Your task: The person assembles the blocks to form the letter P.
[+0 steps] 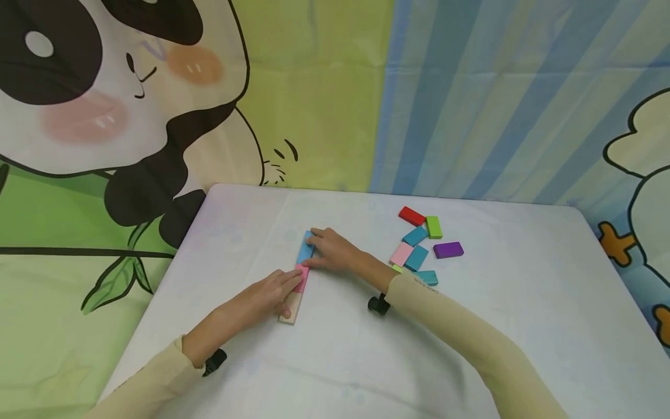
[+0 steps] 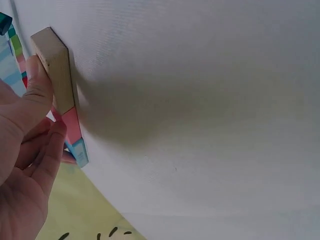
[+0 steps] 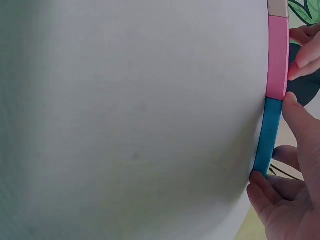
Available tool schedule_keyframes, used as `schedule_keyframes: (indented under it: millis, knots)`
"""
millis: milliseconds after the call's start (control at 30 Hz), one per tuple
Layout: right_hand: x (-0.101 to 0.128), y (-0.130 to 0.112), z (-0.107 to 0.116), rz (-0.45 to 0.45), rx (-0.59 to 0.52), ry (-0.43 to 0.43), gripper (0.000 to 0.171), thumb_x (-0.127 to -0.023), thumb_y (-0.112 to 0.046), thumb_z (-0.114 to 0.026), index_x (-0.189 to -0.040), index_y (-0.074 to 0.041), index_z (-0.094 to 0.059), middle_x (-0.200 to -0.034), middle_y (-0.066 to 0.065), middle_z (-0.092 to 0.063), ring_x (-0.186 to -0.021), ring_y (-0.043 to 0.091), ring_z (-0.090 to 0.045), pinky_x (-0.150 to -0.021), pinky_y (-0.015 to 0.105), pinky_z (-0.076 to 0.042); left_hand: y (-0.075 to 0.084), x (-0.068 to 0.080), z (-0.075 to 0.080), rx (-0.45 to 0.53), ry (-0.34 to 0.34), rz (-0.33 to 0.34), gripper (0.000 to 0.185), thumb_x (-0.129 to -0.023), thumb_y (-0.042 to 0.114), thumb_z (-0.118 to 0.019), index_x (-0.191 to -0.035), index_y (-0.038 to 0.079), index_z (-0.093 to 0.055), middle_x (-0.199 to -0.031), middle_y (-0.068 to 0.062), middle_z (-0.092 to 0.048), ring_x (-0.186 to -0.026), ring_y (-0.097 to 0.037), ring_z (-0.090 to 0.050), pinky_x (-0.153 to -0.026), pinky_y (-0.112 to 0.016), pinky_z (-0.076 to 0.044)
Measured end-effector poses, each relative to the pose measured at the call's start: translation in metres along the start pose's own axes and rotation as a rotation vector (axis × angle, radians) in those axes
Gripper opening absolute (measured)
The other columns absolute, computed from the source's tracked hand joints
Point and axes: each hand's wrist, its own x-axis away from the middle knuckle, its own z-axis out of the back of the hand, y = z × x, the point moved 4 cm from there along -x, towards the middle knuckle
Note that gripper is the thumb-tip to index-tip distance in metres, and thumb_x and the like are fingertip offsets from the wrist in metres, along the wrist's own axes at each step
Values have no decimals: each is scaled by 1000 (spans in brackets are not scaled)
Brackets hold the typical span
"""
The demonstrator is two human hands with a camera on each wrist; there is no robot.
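Observation:
A straight row of blocks lies on the table: a plain wooden block (image 2: 61, 75) nearest me, a pink block (image 3: 278, 57) in the middle, and a blue block (image 3: 268, 135) at the far end. My left hand (image 1: 267, 295) rests over the near part of the row, its thumb on the wooden block and extended fingertips at the pink one. With my right hand (image 1: 335, 250) I grip the blue block lengthwise, thumb by the pink joint and fingers round the far end. The joined ends sit close together.
Loose blocks lie right of the row: red (image 1: 412, 216), green (image 1: 434, 227), purple (image 1: 448, 250), pink (image 1: 402, 254) and several blue ones (image 1: 416, 258). My right forearm partly covers this group. Behind the white table (image 1: 335, 361) hangs a printed cloth (image 1: 314, 93) with a panda.

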Motion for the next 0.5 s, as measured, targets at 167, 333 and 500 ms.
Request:
schedule_keyframes:
  millis: [167, 333, 500]
  knots:
    - [1, 1, -2, -16, -13, -4, 63, -90, -46, -65, -135, -5, -55, -151, 22, -40, -134, 34, -45, -111, 40, -41, -2, -2, 1, 22, -37, 19, 77, -76, 32, -77, -137, -6, -49, -143, -17, -48, -122, -27, -52, -93, -34, -53]
    - [1, 3, -2, -18, -20, 0, 57, -89, -46, -66, -129, -6, -57, -150, 20, -42, -135, 33, -45, -111, 40, -41, -2, -5, 3, 37, -62, 32, 79, -75, 33, -77, -136, -7, -48, -150, -22, -37, -132, -32, -44, -94, -36, -53]
    - [2, 4, -2, 0, -14, 0, 56, -91, -45, -65, -130, -6, -57, -150, 20, -42, -134, 33, -46, -110, 40, -42, -6, -8, 4, -7, -101, 48, 87, -72, 39, -78, -138, -7, -44, -155, -24, -32, -144, -37, -32, -109, -42, -43]
